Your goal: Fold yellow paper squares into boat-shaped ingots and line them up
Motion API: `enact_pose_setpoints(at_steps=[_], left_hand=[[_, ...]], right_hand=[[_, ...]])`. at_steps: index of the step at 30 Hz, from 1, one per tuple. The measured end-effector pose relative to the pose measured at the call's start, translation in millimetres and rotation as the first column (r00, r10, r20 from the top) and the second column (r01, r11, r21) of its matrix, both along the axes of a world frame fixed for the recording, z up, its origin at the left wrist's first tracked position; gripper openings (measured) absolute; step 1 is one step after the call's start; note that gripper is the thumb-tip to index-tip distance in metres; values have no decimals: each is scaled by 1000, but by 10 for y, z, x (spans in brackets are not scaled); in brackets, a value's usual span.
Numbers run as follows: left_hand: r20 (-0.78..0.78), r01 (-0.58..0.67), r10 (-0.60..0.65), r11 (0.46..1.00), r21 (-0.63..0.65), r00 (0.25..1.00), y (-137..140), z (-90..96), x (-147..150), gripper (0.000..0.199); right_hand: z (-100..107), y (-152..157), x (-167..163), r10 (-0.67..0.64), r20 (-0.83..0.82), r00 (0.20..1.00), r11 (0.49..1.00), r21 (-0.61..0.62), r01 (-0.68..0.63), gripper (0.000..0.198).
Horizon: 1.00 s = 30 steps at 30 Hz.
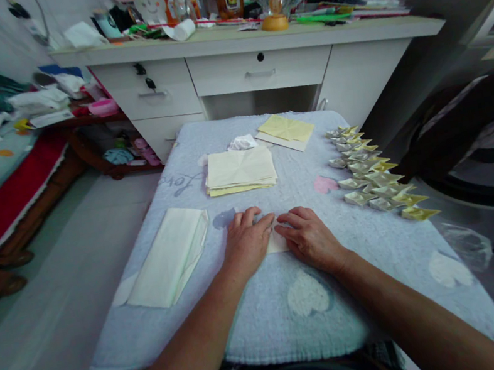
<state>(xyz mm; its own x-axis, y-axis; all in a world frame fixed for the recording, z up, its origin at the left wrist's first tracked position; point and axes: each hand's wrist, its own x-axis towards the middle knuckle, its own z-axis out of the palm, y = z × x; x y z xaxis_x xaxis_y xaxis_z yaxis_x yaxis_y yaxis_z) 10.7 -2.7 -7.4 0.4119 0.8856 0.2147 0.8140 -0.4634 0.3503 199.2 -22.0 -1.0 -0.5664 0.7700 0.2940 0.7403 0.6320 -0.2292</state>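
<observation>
A small piece of pale paper (277,244) lies flat on the cloth-covered table, partly hidden under my fingers. My left hand (248,240) holds its left side, with thumb and fingers bent together at the upper edge. On the other side, my right hand (308,237) has curled fingers pressed on the paper's right part. Just beyond my hands is a stack of cream and yellow paper sheets (239,168). Rows of folded paper boats (373,179), silver-grey and yellow, stand along the table's right side.
A folded pale packet (167,259) lies left of my hands. Two creased sheets (286,130) and a crumpled white tissue (242,142) sit farther back. Beyond the table stands a white desk (259,68) crowded with jars and stationery. A clear plastic bag (468,245) hangs at right.
</observation>
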Motion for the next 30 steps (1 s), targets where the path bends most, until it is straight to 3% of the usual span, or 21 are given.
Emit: enact_pose_setpoints(at_steps=[18, 30], left_hand=[[-41, -11, 12, 1000, 22, 999, 2, -3, 6, 36], [-61, -7, 8, 1000, 18, 998, -3, 13, 2, 38]], right_hand=[[47, -37, -45, 5, -5, 1000, 999, -34, -5, 31], [170, -213, 125, 22, 13, 1000, 998, -55, -21, 25]])
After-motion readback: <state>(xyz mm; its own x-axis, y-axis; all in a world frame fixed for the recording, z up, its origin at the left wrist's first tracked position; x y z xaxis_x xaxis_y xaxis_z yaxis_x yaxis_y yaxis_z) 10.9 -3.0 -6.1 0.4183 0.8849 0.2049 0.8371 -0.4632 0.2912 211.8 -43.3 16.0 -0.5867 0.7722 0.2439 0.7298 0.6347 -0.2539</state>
